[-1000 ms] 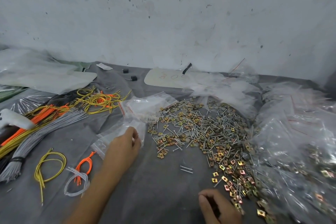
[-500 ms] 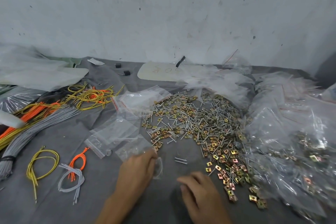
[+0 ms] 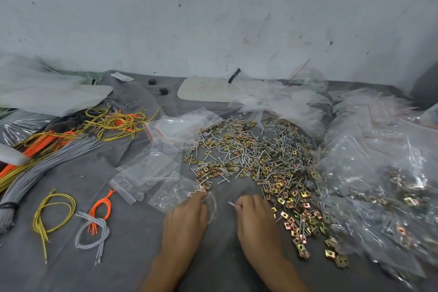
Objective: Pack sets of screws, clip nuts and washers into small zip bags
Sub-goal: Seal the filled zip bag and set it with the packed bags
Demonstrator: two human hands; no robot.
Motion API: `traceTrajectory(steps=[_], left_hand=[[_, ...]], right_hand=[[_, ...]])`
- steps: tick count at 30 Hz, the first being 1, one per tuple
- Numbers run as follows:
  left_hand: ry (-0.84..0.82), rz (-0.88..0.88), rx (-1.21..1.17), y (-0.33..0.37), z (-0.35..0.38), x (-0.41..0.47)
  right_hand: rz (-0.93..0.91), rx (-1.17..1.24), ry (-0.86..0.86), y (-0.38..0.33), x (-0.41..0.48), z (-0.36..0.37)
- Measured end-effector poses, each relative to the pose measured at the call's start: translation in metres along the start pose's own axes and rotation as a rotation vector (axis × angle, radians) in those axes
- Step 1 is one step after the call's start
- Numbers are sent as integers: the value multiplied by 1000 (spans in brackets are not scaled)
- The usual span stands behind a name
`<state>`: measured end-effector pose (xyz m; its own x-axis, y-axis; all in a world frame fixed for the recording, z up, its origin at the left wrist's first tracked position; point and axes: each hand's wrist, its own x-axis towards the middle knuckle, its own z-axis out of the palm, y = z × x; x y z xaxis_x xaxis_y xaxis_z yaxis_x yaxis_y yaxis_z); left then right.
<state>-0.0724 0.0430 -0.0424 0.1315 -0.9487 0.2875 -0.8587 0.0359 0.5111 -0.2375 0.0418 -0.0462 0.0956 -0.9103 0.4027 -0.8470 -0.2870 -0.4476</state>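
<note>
A loose heap of screws, brass clip nuts and grey washers [image 3: 258,159] spreads over the grey cloth at centre right. My left hand [image 3: 186,219] holds a small clear zip bag [image 3: 175,193] by its mouth, just in front of the heap. My right hand [image 3: 257,218] lies a short way to its right and pinches screws [image 3: 231,203] whose tips stick out toward the bag. More empty zip bags [image 3: 147,170] lie to the left of the heap.
Filled zip bags [image 3: 379,173] pile up at the right. Bundles of grey, orange and yellow wires [image 3: 47,149] lie at the left, with small wire loops [image 3: 92,225] nearer me. A white card [image 3: 208,90] lies by the wall.
My left hand pulled a zip bag from the stack toward me. My right hand moved up from the near edge and picked up the two screws that lay on the cloth.
</note>
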Motion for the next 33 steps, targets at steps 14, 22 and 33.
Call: traceTrajectory(steps=[14,22,33], left_hand=[[-23,-9,-176,-3,-4,-2],[-55,-1,-146,-2,-4,-1],[-107,38,-56,-1,-1,-2]], right_hand=[[-144,188,-127,-35,7,20],[-20,40,-27,-2,-2,4],[-64,34,20,-3,-12,1]])
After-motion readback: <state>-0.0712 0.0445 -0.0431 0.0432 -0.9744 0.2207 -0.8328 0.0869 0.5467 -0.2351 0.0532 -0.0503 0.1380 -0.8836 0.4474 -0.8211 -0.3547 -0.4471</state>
